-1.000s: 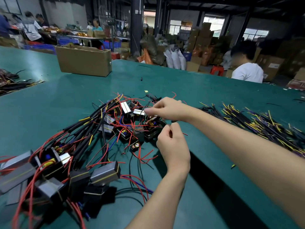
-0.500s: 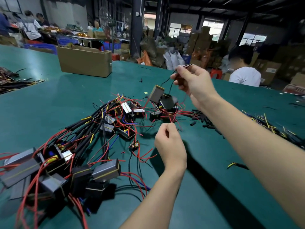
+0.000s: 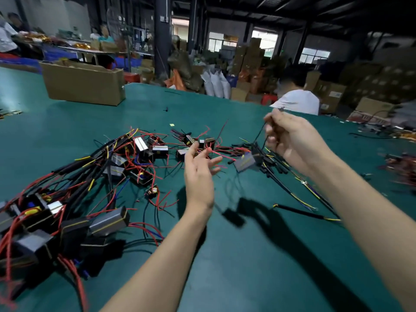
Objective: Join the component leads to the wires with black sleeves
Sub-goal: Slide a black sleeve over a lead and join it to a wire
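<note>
My right hand [image 3: 290,140] is raised over the green table [image 3: 247,255] and pinches thin black leads. A grey box-shaped component [image 3: 244,162] hangs from those leads, just above a scatter of black-sleeved wires [image 3: 290,190] with yellow tips. My left hand [image 3: 198,170] hovers at the middle with fingers spread and holds nothing. Its fingertips are next to a red lead [image 3: 221,152] of the small components [image 3: 193,143] lying there. The picture is motion-blurred.
A big tangle of components with red leads and black sleeves [image 3: 67,199] covers the left of the table. A cardboard box [image 3: 83,85] stands at the far left. A person in a white shirt [image 3: 297,101] sits beyond the far edge. More wires [image 3: 400,165] lie far right.
My right hand has carried the dangling component to the right and lower, over the sleeved wires. My left hand has opened from a fist and reached forward to the red leads.
</note>
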A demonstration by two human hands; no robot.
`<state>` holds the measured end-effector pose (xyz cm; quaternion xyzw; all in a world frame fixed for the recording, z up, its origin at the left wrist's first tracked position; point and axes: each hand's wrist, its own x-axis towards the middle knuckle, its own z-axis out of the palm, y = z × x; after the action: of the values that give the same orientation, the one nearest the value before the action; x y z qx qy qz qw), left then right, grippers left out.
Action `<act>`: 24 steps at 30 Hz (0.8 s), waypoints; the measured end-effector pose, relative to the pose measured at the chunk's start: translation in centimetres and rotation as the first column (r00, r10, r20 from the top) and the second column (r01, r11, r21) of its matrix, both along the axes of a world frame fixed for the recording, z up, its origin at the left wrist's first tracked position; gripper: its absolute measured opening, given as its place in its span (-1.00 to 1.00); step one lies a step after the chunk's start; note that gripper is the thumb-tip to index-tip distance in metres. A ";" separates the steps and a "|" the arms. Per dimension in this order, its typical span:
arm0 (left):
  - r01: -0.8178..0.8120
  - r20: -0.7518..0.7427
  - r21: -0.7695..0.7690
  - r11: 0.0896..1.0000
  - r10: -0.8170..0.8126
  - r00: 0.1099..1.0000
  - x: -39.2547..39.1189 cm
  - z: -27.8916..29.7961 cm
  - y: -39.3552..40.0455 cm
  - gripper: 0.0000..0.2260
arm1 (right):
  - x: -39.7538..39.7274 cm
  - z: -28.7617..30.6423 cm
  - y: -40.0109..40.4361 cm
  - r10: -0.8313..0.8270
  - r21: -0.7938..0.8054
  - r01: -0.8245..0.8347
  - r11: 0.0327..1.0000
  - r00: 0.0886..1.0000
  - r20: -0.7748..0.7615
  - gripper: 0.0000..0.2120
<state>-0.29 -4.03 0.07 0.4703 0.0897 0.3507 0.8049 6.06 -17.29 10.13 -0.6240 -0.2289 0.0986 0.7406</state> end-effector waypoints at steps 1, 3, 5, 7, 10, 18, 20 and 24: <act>0.014 0.021 -0.045 0.999 -0.013 1.000 -0.1 0.1 0.2 -0.75 | 0.0 -0.9 -0.7 -0.011 -0.064 0.011 0.998 1.000 -0.002 -0.74; 0.004 0.027 -0.068 0.998 -0.002 1.000 -0.2 0.2 0.6 -0.80 | -0.1 -2.7 -2.0 -0.044 -0.180 0.045 0.983 0.999 0.010 -0.72; -0.024 -0.003 -0.013 1.000 0.024 1.000 -0.4 0.2 0.6 -0.83 | -0.1 -4.4 -3.0 -0.067 -0.260 0.070 0.963 0.998 0.020 -0.71; -0.061 -0.019 0.051 0.997 0.062 0.998 -0.6 0.2 0.4 -0.83 | -0.1 -5.7 -3.8 -0.095 -0.333 0.097 0.938 0.995 0.022 -0.70; -0.121 -0.074 0.178 0.977 0.136 0.988 -0.9 0.1 0.1 -0.82 | -0.2 -7.1 -5.1 -0.201 -0.401 0.205 0.893 0.978 0.052 -0.68; -0.232 0.166 0.963 0.133 0.383 0.909 -2.1 -0.1 -2.9 -0.77 | -1.5 -9.2 -5.9 -0.177 -0.218 0.141 0.966 0.972 -0.152 -0.72; -0.066 0.040 0.987 0.144 0.181 0.983 -2.3 -0.3 -4.1 -0.67 | -2.1 -9.2 -5.8 -0.076 -0.127 0.054 0.990 0.982 -0.171 -0.75; 0.178 -0.166 0.913 0.367 -0.065 0.984 -2.3 -1.2 -5.1 -0.64 | -3.1 -9.2 -5.3 0.000 -0.127 0.004 0.992 0.999 0.032 -0.81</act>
<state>-2.60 -9.12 -1.13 0.8613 -0.1154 0.2562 0.4234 2.97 -22.54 0.91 -0.6714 -0.2336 0.1021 0.6958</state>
